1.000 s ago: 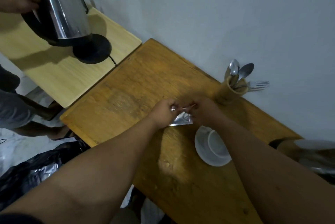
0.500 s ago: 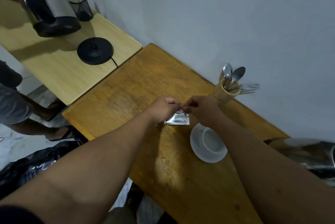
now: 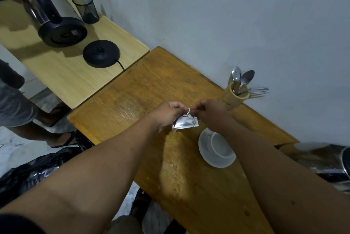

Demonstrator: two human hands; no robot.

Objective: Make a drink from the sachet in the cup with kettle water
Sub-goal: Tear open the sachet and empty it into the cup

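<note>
A small silver sachet (image 3: 185, 123) hangs between my two hands above the brown wooden table (image 3: 132, 101). My left hand (image 3: 166, 113) pinches its upper left corner and my right hand (image 3: 210, 113) pinches a torn strip at its top edge. Just below my right wrist a white cup (image 3: 220, 145) stands on a white saucer (image 3: 208, 156), and I see nothing inside it. At the right edge a steel kettle (image 3: 329, 163) is partly visible behind my right forearm.
Another person at the top left holds a second steel kettle (image 3: 51, 15) tilted above its black base (image 3: 101, 53) on a lighter table (image 3: 56, 66). A bamboo holder (image 3: 233, 97) with spoons and forks stands by the wall. A black cutlery cup (image 3: 86, 8) stands far left. Black bags (image 3: 28, 175) lie on the floor.
The other person's kettle has lifted off its base and tilted. My hands have drawn slightly apart on the sachet, and a torn strip now shows at its top.
</note>
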